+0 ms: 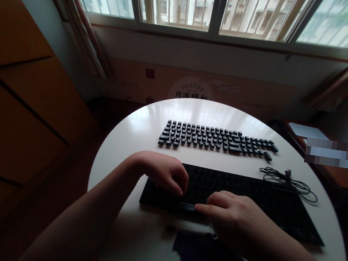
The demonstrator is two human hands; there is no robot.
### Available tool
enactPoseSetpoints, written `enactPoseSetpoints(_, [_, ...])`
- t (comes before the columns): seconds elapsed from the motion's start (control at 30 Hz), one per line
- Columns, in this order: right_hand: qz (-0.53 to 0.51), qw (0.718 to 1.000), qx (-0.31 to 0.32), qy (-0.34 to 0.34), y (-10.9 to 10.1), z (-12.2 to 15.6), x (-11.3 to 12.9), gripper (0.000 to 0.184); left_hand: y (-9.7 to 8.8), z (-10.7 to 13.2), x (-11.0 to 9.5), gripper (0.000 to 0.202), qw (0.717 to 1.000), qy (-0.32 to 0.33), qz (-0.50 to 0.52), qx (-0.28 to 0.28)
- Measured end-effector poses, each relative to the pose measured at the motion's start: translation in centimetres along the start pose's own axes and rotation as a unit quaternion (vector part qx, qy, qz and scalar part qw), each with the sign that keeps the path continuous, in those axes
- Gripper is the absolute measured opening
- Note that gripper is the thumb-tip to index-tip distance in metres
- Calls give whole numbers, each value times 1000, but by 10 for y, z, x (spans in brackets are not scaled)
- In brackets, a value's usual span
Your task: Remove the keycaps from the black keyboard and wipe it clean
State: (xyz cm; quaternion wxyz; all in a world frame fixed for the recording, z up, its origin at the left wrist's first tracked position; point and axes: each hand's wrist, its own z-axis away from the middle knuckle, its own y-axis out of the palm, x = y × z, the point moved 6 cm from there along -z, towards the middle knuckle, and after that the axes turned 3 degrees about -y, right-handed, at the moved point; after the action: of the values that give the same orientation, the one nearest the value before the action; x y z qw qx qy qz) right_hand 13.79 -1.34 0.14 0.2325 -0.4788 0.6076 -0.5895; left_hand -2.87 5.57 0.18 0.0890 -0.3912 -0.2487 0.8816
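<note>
A black keyboard (294,221) lies on the table, its key field mostly without caps. At its front edge is a long dark bar that looks like a space bar (184,207). My right hand (230,212) is closed, with the index fingertip and thumb side at the right end of this bar. Curled over the keyboard's left part, my left hand (167,175) has thumb and fingers pinched together just above the bar; whatever is between them is hidden. Behind the keyboard, black keycaps (205,137) stand in rows laid out like a keyboard.
The round white table (120,140) carries a coiled black cable (286,179) at the keyboard's back right. A dark cloth-like item (210,259) lies in front, with a small metallic piece (212,231) by it. Beyond are a window, a cardboard box (257,92) and a wooden cabinet (18,108).
</note>
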Motion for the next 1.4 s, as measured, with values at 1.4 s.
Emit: enactPoseSetpoints(1.4, [43,970,7,238,2,-71,-138,24,-37,28,55,44,971,-139,-61,-182])
